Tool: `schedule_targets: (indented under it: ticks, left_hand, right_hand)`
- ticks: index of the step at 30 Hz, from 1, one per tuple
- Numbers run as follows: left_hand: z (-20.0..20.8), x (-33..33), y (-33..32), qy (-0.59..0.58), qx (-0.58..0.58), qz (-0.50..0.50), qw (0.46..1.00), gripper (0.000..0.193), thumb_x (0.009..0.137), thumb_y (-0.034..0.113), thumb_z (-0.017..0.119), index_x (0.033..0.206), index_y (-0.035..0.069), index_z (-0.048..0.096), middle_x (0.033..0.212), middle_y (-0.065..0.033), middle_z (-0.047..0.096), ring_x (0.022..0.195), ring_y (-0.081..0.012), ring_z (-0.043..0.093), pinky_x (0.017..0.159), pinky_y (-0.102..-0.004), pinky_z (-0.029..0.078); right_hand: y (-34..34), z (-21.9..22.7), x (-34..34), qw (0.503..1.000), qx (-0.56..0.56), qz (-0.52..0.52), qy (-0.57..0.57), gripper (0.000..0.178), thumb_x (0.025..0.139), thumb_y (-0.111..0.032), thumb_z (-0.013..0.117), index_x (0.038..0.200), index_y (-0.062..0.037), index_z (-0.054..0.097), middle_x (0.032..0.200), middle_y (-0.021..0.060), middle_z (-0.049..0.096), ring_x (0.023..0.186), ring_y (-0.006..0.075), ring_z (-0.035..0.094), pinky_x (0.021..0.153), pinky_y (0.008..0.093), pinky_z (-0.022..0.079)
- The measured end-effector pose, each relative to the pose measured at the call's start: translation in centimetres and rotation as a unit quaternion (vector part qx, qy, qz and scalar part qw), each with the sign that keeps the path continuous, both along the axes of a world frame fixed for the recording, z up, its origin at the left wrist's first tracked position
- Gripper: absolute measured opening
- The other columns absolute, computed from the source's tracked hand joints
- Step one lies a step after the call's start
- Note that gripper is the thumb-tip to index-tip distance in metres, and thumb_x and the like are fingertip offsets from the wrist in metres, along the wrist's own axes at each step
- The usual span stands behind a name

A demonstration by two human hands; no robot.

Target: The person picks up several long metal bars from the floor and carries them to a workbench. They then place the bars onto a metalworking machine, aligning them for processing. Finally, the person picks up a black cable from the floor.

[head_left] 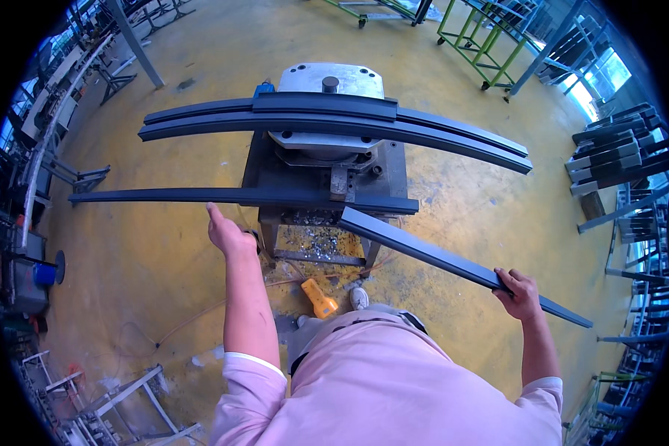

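My right hand (519,295) is closed round a long dark grey metal profile (424,249), which slants from the front of the bench machine (327,167) down to the right. Another dark grey profile (163,195) lies crosswise along the machine's near edge and sticks out far to the left. Just below it is my left hand (230,236), with its fingers stretched toward the bar's lower edge; whether a fingertip touches it I cannot tell. Several more dark profiles (320,119) rest side by side across the machine's top, in front of its light metal plate (297,78).
Under the machine, metal chips (316,241) are scattered. By my feet lies a yellow foot pedal unit (320,299), with a cable (193,320) across the yellow floor. Racks of profiles (609,156) stand at the right, green wheeled frames (487,44) at the back.
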State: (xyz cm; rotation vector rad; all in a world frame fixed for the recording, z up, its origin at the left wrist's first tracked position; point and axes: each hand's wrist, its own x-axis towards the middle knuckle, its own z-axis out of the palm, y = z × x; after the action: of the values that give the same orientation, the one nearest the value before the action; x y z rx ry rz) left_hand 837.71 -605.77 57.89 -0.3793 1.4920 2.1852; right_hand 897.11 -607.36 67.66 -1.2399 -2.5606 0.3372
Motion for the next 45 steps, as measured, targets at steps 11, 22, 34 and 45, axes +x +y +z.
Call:
schedule_targets:
  ticks: [11,22,34,45]
  left_hand:
    - [-1.4,-22.0,3.5,0.063,-0.06,0.131,0.987,0.049,0.098,0.032,0.062,0.127,-0.005,0.048,0.118,-0.0151,0.055,0.085,-0.0299,0.06,0.066,-0.0411,0.058]
    - [0.9,-31.6,-6.3,0.125,-0.122,0.139,0.975,0.045,0.087,0.039,0.077,0.105,0.006,0.052,0.083,-0.0083,0.054,0.064,-0.0223,0.054,0.055,-0.0354,0.049]
    - [-3.1,-18.0,-19.3,0.195,-0.259,0.222,0.92,0.036,0.085,0.026,0.072,0.104,0.001,0.054,0.085,-0.0089,0.055,0.075,-0.0234,0.056,0.064,-0.0437,0.049]
    - [-4.9,-6.5,-22.4,0.163,-0.284,0.278,0.903,0.053,0.086,0.024,0.072,0.126,-0.002,0.05,0.119,-0.0152,0.06,0.099,-0.0282,0.058,0.085,-0.044,0.049]
  right_hand:
    - [7.6,0.3,6.5,0.998,0.029,-0.008,-0.047,0.045,0.075,-0.014,0.078,0.118,-0.0078,0.068,0.069,0.0077,0.055,0.054,0.0256,0.055,0.052,0.0369,0.044]
    - [11.8,-2.5,3.0,0.996,0.041,0.073,-0.043,0.043,0.072,-0.016,0.081,0.114,-0.0128,0.07,0.062,0.0032,0.051,0.051,0.0234,0.052,0.047,0.0372,0.041]
    - [17.3,-4.9,1.9,0.993,0.033,0.1,-0.046,0.04,0.077,-0.021,0.079,0.115,-0.0154,0.071,0.067,0.0032,0.054,0.056,0.0235,0.056,0.05,0.0387,0.043]
    - [16.0,-4.3,-14.4,0.984,0.056,0.169,-0.032,0.042,0.082,-0.027,0.076,0.121,-0.015,0.068,0.069,0.0045,0.053,0.058,0.0234,0.059,0.052,0.0374,0.049]
